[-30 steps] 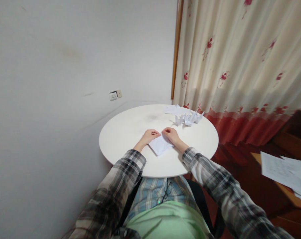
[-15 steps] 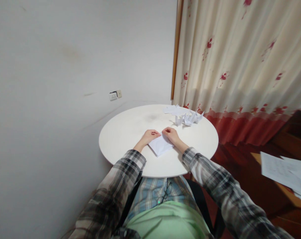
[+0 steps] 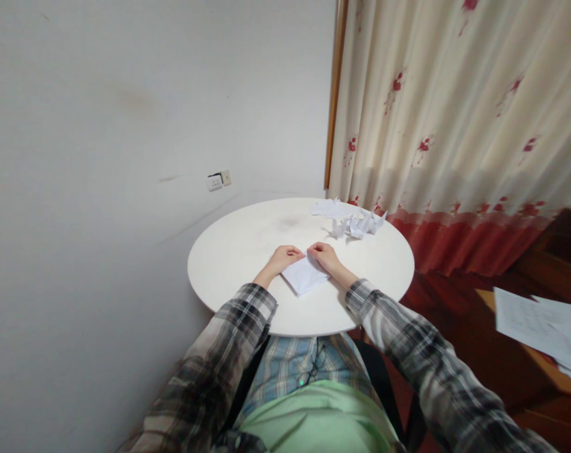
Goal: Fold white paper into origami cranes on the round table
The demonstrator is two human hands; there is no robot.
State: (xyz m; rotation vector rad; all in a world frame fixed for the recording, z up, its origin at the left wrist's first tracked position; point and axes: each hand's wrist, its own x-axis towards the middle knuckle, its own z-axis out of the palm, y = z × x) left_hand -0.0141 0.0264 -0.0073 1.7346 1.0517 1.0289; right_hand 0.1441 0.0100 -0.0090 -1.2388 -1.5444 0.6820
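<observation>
A folded sheet of white paper (image 3: 304, 277) lies on the round white table (image 3: 238, 264) in front of me, one corner pointing toward my body. At its far corner, my left hand (image 3: 285, 257) pinches the paper from the left side. My right hand (image 3: 323, 254) grips the same corner from the right, its fingertips close to those of the left. The fingers partly cover the far edge, so the fold there is hidden.
Several folded white paper pieces (image 3: 358, 225) stand at the table's back right, with flat paper (image 3: 327, 207) behind them. A patterned curtain (image 3: 427, 157) hangs beyond. To the right, printed sheets (image 3: 540, 324) lie on a wooden surface. A wall socket (image 3: 214, 182) is at the left.
Almost nothing differs. Both hands stay at the paper's far corner, the right one shifted very slightly toward me.
</observation>
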